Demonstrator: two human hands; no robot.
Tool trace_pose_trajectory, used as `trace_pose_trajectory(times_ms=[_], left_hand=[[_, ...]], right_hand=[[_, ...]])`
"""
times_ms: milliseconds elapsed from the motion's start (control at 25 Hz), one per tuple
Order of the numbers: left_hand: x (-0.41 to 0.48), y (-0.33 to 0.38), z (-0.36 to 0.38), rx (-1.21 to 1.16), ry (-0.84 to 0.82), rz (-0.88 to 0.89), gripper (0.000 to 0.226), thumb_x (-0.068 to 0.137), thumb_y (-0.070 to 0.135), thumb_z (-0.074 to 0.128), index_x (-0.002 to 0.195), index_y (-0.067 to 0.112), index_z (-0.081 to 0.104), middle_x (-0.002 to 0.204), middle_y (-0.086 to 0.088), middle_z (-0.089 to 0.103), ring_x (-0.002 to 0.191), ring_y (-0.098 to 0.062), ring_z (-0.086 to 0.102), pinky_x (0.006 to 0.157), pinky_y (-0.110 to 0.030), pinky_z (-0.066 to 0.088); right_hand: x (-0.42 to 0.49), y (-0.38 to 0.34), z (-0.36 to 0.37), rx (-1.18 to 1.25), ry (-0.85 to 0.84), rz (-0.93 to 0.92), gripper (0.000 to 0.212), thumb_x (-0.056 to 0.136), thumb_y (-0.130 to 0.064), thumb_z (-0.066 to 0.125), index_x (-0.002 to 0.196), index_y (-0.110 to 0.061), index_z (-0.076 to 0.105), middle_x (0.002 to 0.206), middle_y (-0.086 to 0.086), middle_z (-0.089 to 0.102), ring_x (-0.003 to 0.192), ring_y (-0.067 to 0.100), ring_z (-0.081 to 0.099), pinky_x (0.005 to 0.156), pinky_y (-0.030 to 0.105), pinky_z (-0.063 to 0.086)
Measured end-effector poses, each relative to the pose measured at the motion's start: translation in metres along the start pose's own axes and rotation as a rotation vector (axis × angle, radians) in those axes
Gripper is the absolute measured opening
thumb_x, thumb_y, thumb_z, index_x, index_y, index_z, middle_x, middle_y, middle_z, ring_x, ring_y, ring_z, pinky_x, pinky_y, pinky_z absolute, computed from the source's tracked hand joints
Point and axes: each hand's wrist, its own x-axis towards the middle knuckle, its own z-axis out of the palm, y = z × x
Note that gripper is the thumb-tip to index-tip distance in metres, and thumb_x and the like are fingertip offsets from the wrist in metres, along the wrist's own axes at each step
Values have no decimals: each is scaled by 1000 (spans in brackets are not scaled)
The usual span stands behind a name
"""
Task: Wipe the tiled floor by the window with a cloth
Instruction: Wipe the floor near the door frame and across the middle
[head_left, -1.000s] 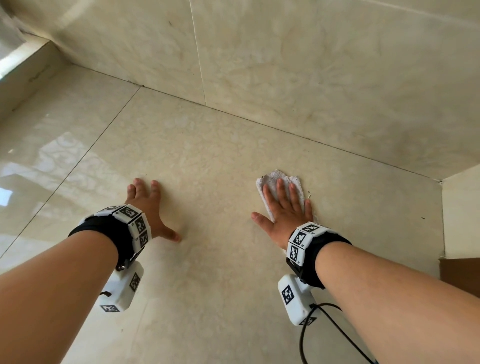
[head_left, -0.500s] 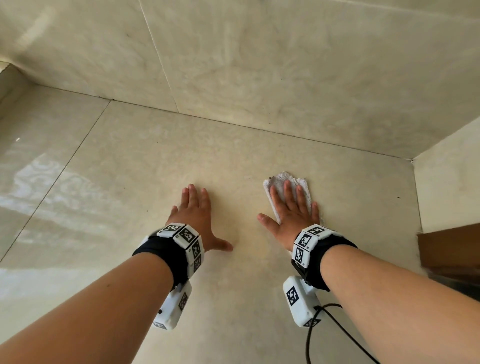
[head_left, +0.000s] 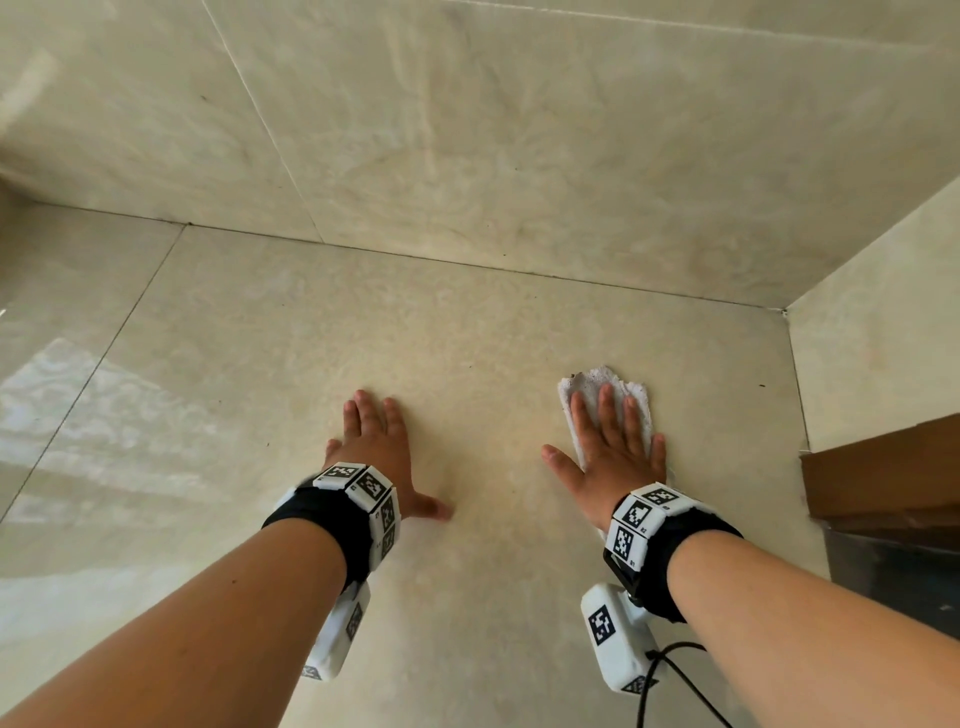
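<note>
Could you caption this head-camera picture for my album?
Right hand presses a small white cloth flat on the beige tiled floor while the left hand rests flat nearby.

Beige marbled wall tiles (head_left: 519, 130) at the back, plain side wall (head_left: 878, 332) on the right. Brown wooden board (head_left: 883, 467) at right edge, dark panel (head_left: 893, 577) just beneath it.

Whitish cloth (head_left: 593, 381); cream, perhaps marbled floor (head_left: 467, 338)

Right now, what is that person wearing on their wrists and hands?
Left hand and right hand are bare; no sleeves. Each wrist wears a black band ringed with white blocks printed with black-and-white square markers. A marked white box hangs under each; a black cable leaves the right one.
</note>
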Motion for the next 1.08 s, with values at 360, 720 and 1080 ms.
trace_pose_trajectory(times_ms=[360, 720, 1080], left_hand=[[-11, -8, 5, 23, -25, -9, 156, 54, 80, 72, 147, 4, -28, 154, -23, -32, 147, -37, -20, 120, -51, 15], [-16, -15, 8, 24, -27, -16, 155, 56, 79, 72, 147, 3, -28, 153, -24, -32, 146, -37, -20, 120, -51, 15], [-20, -16, 11, 35, -41, -22, 155, 57, 80, 70, 145, 3, -30, 151, -26, -34, 145, -39, -22, 119, -52, 15]], right_hand=[[-8, -16, 9, -43, 34, 26, 81, 84, -78, 9, 130, -39, -44, 141, -6, -53, 134, 21, -44, 112, 53, -16], [10, -58, 14, -129, 32, -386, 64, 100, -51, 20, 148, -42, -22, 149, -14, -41, 134, 10, -41, 109, 41, -23], [24, -62, -3, -153, 95, -448, 63, 103, -25, 26, 151, -42, -11, 155, -18, -28, 143, 9, -27, 116, 35, -13]])
